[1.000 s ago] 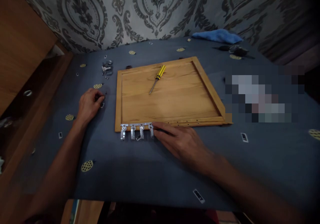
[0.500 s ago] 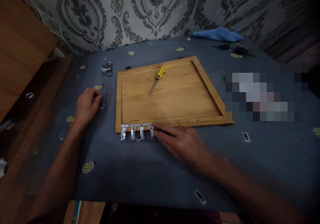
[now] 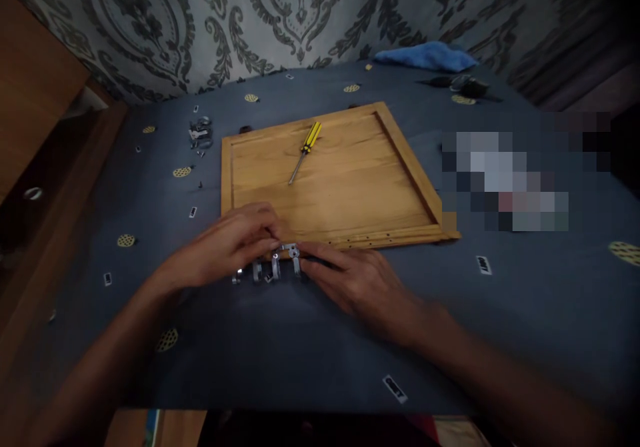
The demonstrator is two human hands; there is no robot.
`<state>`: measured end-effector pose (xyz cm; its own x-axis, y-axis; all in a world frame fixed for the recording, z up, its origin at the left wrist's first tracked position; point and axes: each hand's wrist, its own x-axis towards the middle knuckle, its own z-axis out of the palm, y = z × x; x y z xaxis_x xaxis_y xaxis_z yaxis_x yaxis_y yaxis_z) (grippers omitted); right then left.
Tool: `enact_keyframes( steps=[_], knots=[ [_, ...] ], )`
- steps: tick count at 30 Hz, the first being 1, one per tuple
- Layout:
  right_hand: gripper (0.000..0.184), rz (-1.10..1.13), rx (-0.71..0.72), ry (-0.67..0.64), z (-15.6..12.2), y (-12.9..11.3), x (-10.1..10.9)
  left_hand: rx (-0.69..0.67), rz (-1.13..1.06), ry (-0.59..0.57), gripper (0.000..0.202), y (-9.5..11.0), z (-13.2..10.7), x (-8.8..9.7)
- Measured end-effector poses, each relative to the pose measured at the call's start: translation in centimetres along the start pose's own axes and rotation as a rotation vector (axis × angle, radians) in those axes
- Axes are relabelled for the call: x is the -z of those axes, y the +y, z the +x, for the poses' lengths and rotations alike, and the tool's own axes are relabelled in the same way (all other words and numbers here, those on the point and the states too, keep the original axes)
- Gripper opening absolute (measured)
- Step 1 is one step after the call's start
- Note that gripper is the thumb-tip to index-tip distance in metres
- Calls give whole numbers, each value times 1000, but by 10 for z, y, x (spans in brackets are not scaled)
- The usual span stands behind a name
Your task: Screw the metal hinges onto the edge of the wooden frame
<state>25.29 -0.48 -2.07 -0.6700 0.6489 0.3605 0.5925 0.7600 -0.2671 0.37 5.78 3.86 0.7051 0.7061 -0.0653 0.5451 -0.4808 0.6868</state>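
Observation:
A wooden board [image 3: 350, 187] with a raised frame lies on the blue cloth. Several metal hooks [image 3: 274, 266] hang off its near left edge. My left hand [image 3: 235, 244] hovers over those hooks with its fingers pinched together at the rightmost one; what the fingertips hold is too small to make out. My right hand [image 3: 357, 284] rests flat on the cloth beside the board's near edge, fingers stretched toward the rightmost hook [image 3: 295, 255] and touching it. A yellow and black screwdriver [image 3: 304, 150] lies on the board.
Loose metal hooks and screws [image 3: 200, 134] sit on the cloth left of the board. A blue rag [image 3: 425, 55] and a dark tool [image 3: 467, 86] lie at the far right. A wooden cabinet [image 3: 35, 120] stands at left. The patterned wall [image 3: 280, 20] runs behind.
My left hand left the cloth beside the loose screws and came right to the hooks at the board's near edge. My right hand stayed put. The view shifted slightly.

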Motion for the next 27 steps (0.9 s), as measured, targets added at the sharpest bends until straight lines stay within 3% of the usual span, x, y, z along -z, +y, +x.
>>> enact_keyframes(
  steps=[7,27],
  knots=[
    [30,-24,-22,-39,-1,-1,1,-28,64,-124,16,4,14,-8],
    [30,-43,-5,-6,-1,0,-3,-3,96,-206,17,2,22,-3]
  ],
)
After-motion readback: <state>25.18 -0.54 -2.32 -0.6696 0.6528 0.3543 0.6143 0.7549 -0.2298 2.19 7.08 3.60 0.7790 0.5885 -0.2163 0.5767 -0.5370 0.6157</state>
